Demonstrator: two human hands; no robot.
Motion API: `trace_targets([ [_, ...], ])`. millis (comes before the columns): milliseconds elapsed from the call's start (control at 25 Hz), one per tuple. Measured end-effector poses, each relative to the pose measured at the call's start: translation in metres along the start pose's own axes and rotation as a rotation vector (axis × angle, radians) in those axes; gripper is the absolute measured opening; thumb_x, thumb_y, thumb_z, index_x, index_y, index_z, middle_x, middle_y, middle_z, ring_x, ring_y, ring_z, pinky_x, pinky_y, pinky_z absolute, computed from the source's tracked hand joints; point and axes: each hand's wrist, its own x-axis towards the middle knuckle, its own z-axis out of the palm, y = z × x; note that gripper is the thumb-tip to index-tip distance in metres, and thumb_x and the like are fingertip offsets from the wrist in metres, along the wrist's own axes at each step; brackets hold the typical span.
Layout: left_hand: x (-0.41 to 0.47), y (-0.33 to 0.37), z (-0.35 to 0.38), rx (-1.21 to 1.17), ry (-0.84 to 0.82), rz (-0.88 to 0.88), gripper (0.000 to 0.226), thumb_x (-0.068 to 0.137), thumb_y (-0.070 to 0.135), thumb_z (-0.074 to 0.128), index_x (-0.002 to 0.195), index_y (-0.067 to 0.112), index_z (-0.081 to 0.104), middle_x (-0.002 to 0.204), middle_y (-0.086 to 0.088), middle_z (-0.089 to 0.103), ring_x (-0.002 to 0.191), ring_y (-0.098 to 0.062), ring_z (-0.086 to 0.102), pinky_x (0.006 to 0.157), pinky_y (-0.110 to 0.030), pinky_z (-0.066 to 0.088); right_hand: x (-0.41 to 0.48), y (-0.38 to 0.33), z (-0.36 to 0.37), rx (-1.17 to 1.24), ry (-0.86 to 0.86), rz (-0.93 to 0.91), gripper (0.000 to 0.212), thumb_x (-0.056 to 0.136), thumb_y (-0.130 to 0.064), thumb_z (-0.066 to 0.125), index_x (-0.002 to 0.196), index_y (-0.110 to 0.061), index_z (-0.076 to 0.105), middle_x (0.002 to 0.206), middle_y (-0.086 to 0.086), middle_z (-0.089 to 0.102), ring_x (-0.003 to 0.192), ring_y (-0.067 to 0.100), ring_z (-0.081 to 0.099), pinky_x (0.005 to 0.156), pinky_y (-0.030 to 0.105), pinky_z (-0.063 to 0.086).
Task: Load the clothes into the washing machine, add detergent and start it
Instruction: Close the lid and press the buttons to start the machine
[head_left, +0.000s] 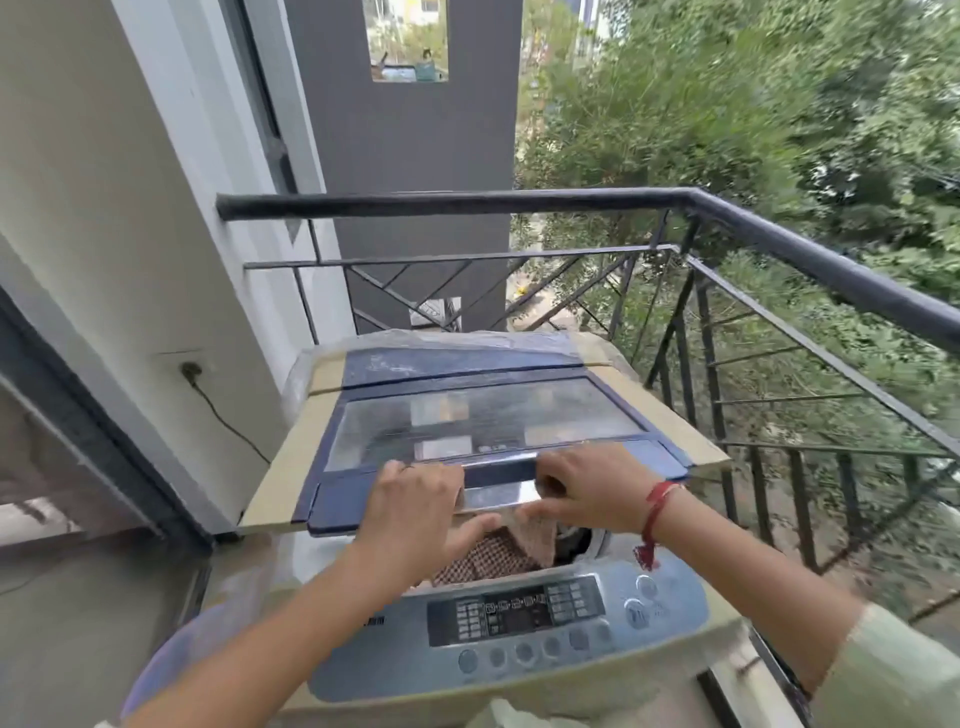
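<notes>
Washing machine (519, 618) lid (483, 415) part-raised, left hand (415, 504) and right hand (597, 488) fingers (558, 467) grasping its handle (501, 494), clothes (498, 556) beneath, railing (779, 244) behind

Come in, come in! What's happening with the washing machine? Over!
Left hand and right hand grip lid. Lid partly up, clothes inside. Pink cloth near rim may snag.

A dark metal railing (571, 200) with diagonal bars runs along the balcony's far and right edges and turns at the far right corner. A white wall (104, 208) closes the left edge; it has a plugged socket (191, 370) with a black cable (228, 426) hanging from it. Beyond the far edge stands a grey wall (415, 156) with a rectangular opening (409, 41). Daylit green trees (727, 104) fill the right.
</notes>
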Motion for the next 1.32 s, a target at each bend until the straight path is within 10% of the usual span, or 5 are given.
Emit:
trace_targets([
  [520, -0.04, 0.038, 0.068, -0.132, -0.234, -0.184, 0.079, 0.068, 0.066, 0.004, 0.115, 0.017, 0.045, 0.119, -0.003, 0.049, 0.116, -0.022, 0.045, 0.107, -0.045, 0.021, -0.025, -0.012, 0.095, 0.168, -0.062, 0.13, 0.067, 0.076, -0.068, 0.021, 0.106, -0.016, 0.052, 0.107, 0.003, 0.055, 0.1, 0.024, 0.053, 0.09, 0.035, 0.042],
  [640, -0.065, 0.036, 0.078, -0.198, -0.358, -0.107, 0.089, 0.08, 0.068, 0.02, 0.149, 0.019, -0.008, 0.157, -0.009, -0.007, 0.145, -0.025, -0.009, 0.114, -0.048, -0.011, -0.041, -0.021, 0.115, 0.091, 0.066, 0.155, 0.061, 0.088, -0.062, 0.031, 0.134, -0.024, 0.041, 0.13, 0.005, 0.053, 0.118, 0.029, 0.055, 0.102, 0.039, 0.039],
  [760, -0.074, 0.032, 0.081, -0.205, -0.427, -0.064, 0.096, 0.08, 0.072, 0.025, 0.139, 0.025, -0.034, 0.145, -0.006, -0.042, 0.132, -0.021, -0.04, 0.11, -0.048, -0.02, -0.051, -0.031, 0.128, 0.053, -0.026, 0.227, 0.075, 0.089, -0.073, 0.015, 0.146, -0.025, 0.027, 0.149, 0.003, 0.037, 0.134, 0.028, 0.038, 0.109, 0.04, 0.012],
  [960, -0.062, 0.03, 0.081, -0.133, -0.527, -0.054, 0.108, 0.074, 0.077, 0.031, 0.138, 0.021, -0.036, 0.14, -0.008, -0.046, 0.132, -0.024, -0.039, 0.112, -0.053, -0.014, -0.044, -0.033, 0.114, 0.144, -0.184, 0.238, 0.093, 0.067, -0.085, 0.0, 0.142, -0.035, -0.023, 0.148, -0.007, -0.029, 0.139, 0.02, -0.028, 0.115, 0.043, -0.016],
  [1320, -0.063, 0.033, 0.076, -0.189, -0.498, -0.138, 0.088, 0.088, 0.065, 0.03, 0.145, 0.023, -0.022, 0.149, -0.007, -0.034, 0.138, -0.022, -0.031, 0.109, -0.056, -0.017, -0.048, -0.037, 0.112, 0.192, -0.232, 0.275, 0.108, 0.05, -0.091, -0.011, 0.143, -0.038, -0.021, 0.156, -0.001, -0.021, 0.143, 0.022, -0.02, 0.116, 0.047, -0.008],
])
